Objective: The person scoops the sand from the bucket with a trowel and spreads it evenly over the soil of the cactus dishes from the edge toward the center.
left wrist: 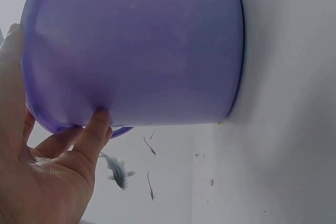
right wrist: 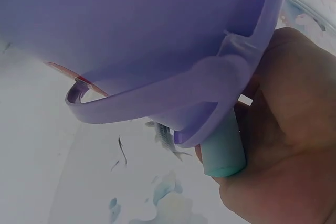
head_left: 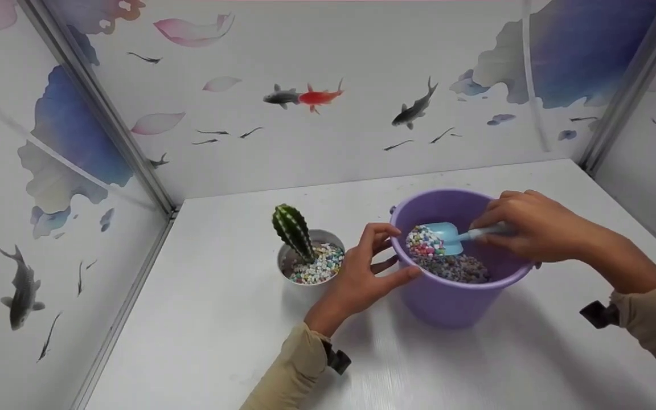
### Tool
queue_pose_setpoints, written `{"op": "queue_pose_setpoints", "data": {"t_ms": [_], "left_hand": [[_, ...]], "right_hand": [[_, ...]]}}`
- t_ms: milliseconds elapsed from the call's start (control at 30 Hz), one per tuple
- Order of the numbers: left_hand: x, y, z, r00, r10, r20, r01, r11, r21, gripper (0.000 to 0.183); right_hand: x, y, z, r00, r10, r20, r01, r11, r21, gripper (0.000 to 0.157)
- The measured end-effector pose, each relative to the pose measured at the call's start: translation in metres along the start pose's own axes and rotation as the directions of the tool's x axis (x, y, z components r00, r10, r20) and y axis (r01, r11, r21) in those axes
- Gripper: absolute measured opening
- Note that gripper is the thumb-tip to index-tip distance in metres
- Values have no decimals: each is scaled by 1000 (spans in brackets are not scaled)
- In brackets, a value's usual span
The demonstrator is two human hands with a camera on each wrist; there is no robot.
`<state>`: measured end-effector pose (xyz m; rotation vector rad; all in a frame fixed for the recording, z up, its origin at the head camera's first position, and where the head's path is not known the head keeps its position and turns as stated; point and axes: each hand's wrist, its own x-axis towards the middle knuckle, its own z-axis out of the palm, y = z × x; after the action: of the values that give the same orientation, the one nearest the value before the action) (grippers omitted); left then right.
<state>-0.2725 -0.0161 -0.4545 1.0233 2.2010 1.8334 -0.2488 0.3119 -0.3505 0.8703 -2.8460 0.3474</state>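
Along the desk's back and side edges, white wall panels (head_left: 362,45) printed with fish, petals and blue washes; grey metal strips (head_left: 100,114) run up the corners. Desk (head_left: 220,341) plain white, soft shadows on it.

Right of the desk's centre, towards the back right corner: round purple plastic bucket (head_left: 453,307), upright, part-filled with small multicoloured granules (head_left: 462,269). Its purple strap-like carrying loop (right wrist: 107,109) hangs outside, clear of the mouth. Left hand (head_left: 356,279) grips the bucket's left side, thumb and fingers spread against rim and outer wall; probably a brace, so the bucket does not slide under the work at its mouth.

Left of it, farther from the desk's right edge: round pale pot (head_left: 323,236), near the bucket, presumably to keep the reach short. In the pot, a green ribbed, white-dotted cactus (head_left: 294,230), leaning towards the desk's back left corner; similar granules (head_left: 322,266) around its foot, likely propping it.

At the bucket's right rim, right hand (head_left: 533,228) closed round the handle of a light blue plastic scoop (head_left: 450,236). Blade kept within the mouth, I judge so that strays drop back inside. Smallest: loose mixed-colour granules (head_left: 422,242) heaped on the blade.
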Motion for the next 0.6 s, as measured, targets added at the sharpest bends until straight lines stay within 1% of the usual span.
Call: {"op": "queue_pose_setpoints", "data": {"t_ms": [200, 400, 533, 600], "left_hand": [[0, 0, 1, 1000, 1, -4, -1, 1000, 3, 67], [-1, 0, 1, 1000, 2, -1, -2, 1000, -12, 66], [-1, 1, 1, 1000, -5, -3, 5, 1000, -6, 66], [-1, 1, 1, 1000, -2, -5, 2, 1000, 0, 66]], "right_hand": [[-5, 2, 2, 999, -2, -40, 3, 1000, 17, 24], [-6, 0, 1, 999, 17, -45, -15, 999, 51, 23], [-8, 0, 1, 998, 25, -52, -22, 998, 62, 23], [-8, 1, 1, 998, 11, -67, -8, 998, 55, 23]]}}
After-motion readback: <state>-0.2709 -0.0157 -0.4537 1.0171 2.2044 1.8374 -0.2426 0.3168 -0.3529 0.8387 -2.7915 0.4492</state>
